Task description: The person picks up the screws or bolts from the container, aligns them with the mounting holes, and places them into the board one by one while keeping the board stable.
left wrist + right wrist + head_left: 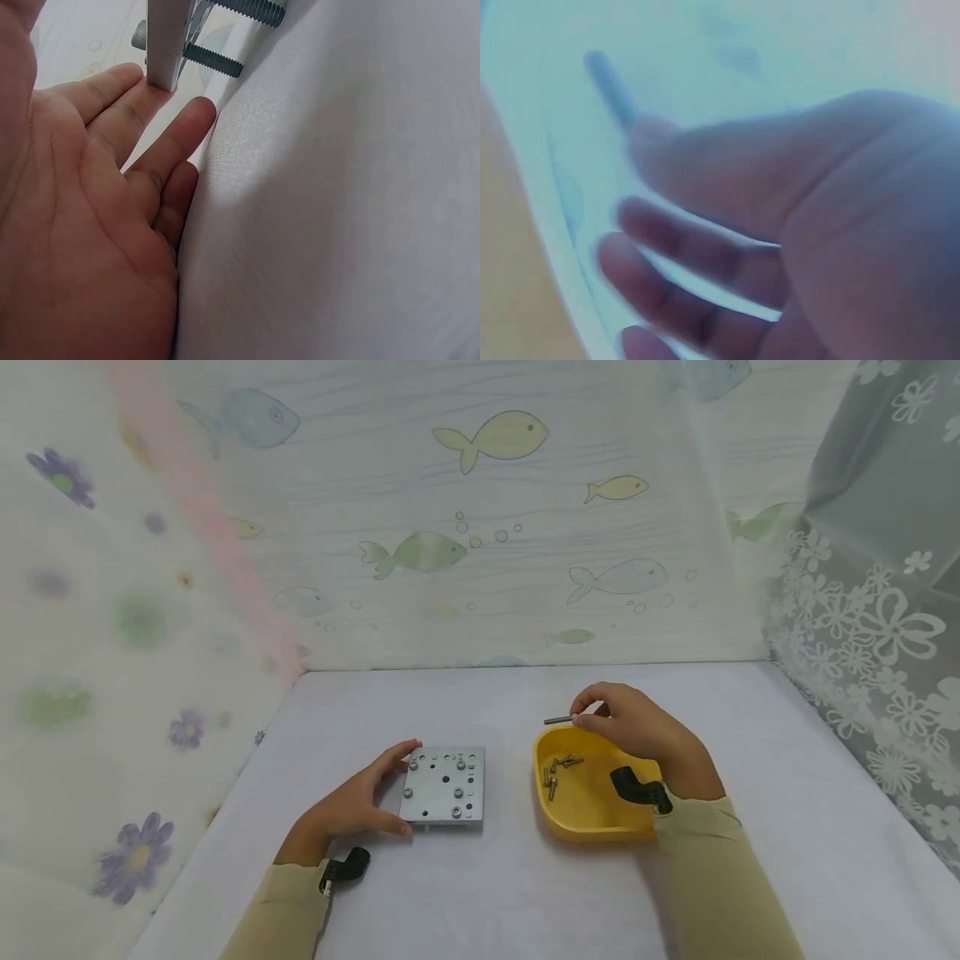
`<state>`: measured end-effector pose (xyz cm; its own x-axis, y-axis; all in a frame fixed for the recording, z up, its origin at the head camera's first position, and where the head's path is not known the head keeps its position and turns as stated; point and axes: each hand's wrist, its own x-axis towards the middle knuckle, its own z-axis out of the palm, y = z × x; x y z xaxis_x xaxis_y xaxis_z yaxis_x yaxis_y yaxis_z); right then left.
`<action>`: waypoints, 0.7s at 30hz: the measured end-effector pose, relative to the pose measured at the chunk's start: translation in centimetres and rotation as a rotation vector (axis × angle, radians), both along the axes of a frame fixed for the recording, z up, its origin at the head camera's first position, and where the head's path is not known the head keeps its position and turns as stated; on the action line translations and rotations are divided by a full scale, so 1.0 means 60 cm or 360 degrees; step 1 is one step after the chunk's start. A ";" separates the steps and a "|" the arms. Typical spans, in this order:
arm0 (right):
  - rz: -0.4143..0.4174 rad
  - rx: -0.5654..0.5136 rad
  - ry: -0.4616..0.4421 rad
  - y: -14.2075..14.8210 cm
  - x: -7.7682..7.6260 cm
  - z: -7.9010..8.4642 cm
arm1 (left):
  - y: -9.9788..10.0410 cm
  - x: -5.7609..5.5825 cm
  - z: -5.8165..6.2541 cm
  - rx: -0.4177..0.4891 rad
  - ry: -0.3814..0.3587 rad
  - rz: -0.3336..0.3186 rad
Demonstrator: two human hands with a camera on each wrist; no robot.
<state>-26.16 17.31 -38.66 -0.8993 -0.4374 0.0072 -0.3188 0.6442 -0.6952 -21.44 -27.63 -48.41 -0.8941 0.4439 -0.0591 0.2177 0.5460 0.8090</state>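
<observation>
A square silver metal plate (pixel 433 797) with holes and several socket-head screws stands a little above the white tabletop on the screws' threaded ends. My left hand (pixel 348 802) holds its left side, thumb at the near corner and fingers at the far one. In the left wrist view, threaded shanks (pixel 214 60) stick out under the plate (pixel 162 45). My right hand (pixel 637 718) pinches a thin metal screw (pixel 557 720) between thumb and forefinger, above the far rim of a yellow bin (pixel 600 833). The screw (pixel 609 88) looks blurred in the right wrist view.
Several loose screws (pixel 552 787) lie in the left part of the yellow bin. A white cloth (pixel 487 893) covers the table. Fish-patterned curtain (pixel 465 610) hangs behind it, with flowered fabric at both sides.
</observation>
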 end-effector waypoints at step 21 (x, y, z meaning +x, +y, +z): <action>0.0043 -0.0178 0.0223 -0.128 0.029 -0.019 | 0.008 0.009 -0.001 -0.0041 0.0014 0.0079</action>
